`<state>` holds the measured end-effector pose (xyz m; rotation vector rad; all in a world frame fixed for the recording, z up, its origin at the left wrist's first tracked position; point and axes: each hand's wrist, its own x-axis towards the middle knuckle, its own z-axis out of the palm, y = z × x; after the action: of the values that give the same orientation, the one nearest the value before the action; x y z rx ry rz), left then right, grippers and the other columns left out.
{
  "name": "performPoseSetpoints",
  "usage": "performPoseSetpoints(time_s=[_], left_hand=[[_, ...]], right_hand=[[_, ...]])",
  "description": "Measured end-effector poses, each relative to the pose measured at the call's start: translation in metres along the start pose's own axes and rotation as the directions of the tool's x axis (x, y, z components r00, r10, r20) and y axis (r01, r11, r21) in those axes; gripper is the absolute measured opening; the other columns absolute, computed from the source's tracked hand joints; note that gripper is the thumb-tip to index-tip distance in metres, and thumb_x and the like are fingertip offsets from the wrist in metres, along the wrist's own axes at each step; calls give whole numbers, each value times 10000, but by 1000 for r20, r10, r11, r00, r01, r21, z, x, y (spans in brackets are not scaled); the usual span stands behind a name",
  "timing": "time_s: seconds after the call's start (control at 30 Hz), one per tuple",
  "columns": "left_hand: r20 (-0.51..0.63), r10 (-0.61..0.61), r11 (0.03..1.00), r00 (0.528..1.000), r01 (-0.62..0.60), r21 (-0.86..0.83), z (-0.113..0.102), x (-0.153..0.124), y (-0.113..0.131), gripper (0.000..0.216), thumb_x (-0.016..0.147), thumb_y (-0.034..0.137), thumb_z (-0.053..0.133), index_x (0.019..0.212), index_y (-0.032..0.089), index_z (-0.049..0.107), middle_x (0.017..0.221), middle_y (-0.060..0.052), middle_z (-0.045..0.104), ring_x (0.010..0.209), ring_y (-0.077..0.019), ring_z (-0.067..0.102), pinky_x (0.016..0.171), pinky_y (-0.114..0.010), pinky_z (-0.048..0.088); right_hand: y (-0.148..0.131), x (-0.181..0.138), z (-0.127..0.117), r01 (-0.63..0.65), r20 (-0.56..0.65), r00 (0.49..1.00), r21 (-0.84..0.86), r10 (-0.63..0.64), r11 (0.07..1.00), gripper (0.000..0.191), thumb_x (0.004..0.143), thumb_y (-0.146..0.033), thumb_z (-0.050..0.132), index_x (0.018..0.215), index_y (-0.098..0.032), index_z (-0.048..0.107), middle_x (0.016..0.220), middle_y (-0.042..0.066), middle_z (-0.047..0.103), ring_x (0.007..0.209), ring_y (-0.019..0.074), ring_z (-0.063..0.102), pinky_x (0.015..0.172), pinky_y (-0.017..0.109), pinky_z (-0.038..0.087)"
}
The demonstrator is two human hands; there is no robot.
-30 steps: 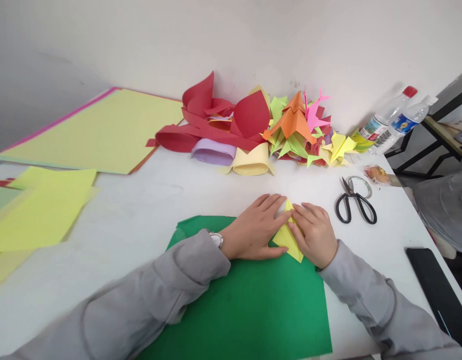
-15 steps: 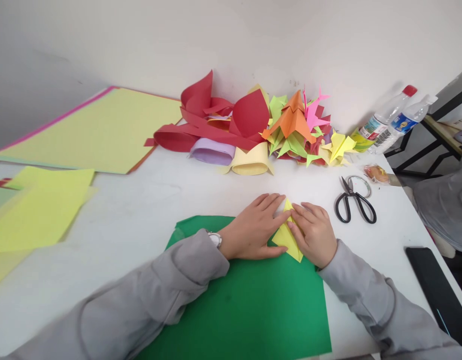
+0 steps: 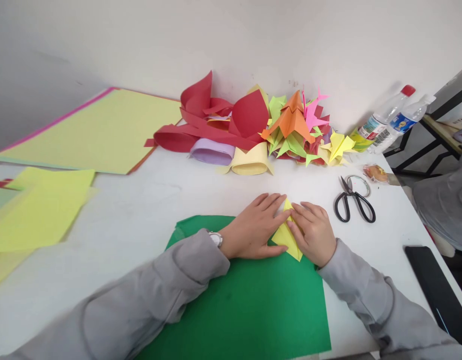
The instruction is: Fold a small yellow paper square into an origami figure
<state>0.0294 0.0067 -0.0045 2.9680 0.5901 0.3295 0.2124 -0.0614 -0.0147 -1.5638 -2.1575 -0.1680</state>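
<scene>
A small piece of folded yellow paper [image 3: 287, 240], pointed at the far end, lies near the far right part of a green sheet [image 3: 246, 305]. From the left, my left hand [image 3: 255, 227] reaches flat across with fingers stretched; its fingertips and thumb touch the paper's left side. My right hand [image 3: 314, 232] is closed at the paper's right edge, fingers bent and thumb on the fold. The hands partly cover the paper, so its full shape is hidden.
Scissors [image 3: 354, 200] and a roll of tape [image 3: 360, 185] lie to the right, near a black flat object [image 3: 433, 290]. Folded paper figures [image 3: 293, 122], red paper shapes [image 3: 249, 117] and bottles [image 3: 386, 117] stand along the wall. Yellow sheets [image 3: 39, 210] lie left.
</scene>
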Motion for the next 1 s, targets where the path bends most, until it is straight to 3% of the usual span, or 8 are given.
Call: performPoseSetpoints(time_s=[0.13,0.23,0.47,0.77,1.0], left_hand=[[-7,5,1000,1000,-5,7,-2,0,0,689,800,599,479,1244,72,493,1424,-256,352,1294,-408,338,1051,-533,271],[-16,24,1000,1000,-24,-2,-2,-1,-1,618,814,551,483,1222,88,516,1385,-219,425,1276,-381,362,1051,-534,275],[-60,-36,998,998,39,51,2,-1,-7,377,942,316,346,1184,110,547,1358,-151,500,1239,-313,432,1040,-510,309],[-140,3,999,990,3,47,4,-1,-7,327,930,289,415,1114,73,576,1218,-172,575,1161,-290,499,1007,-453,396],[-194,85,996,977,-86,3,8,0,-7,225,939,225,428,1001,118,615,1061,-116,624,1029,-228,562,920,-390,478]], right_hand=[[-1,0,0,-5,-8,1000,12,6,1000,299,925,-290,469,1072,-134,679,1168,88,671,1094,280,544,918,454,436],[0,1,0,-31,-20,999,58,32,998,292,922,-287,471,1056,-143,687,1147,86,681,1093,279,551,922,459,443],[14,-2,1,-99,-43,993,270,114,958,279,883,-184,451,1016,-205,696,1050,56,719,1077,223,596,945,438,481],[17,-7,-2,36,-11,999,164,-34,986,266,870,-201,509,1082,-194,670,1129,81,685,1113,259,571,937,466,489],[25,-6,-9,285,60,957,-11,-284,958,273,917,-177,471,1116,-120,649,1177,124,655,1138,269,553,907,429,510]])
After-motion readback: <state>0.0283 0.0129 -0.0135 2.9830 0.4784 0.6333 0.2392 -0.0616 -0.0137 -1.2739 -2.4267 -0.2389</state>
